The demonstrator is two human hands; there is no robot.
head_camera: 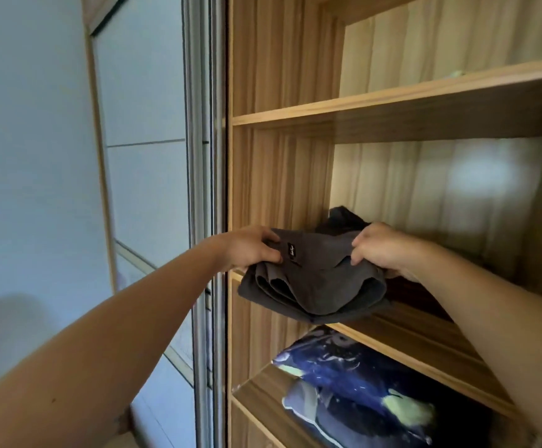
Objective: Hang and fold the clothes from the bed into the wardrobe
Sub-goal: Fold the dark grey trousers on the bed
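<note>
A folded dark grey garment (315,286) is held at the front edge of a middle shelf (425,337) in an open wooden wardrobe (282,173); its lower folds overhang the shelf's lip. The left hand (252,248) is clamped on the garment's left end, thumb on top beside a small black label (290,248), while the right hand (383,248) is closed on the right end with fingers curled over the top fold. The hands are kept apart, one at each end. A second dark piece of clothing (344,218) is seen just behind, further back on the same shelf. On the shelf below, a blue patterned bundle (353,376) is stored (apparently wrapped in clear plastic). A pale sliding door (147,189) is visible to the left. Something pale green (455,73), too blurred to identify, is glimpsed on the upper shelf (392,108).
</note>
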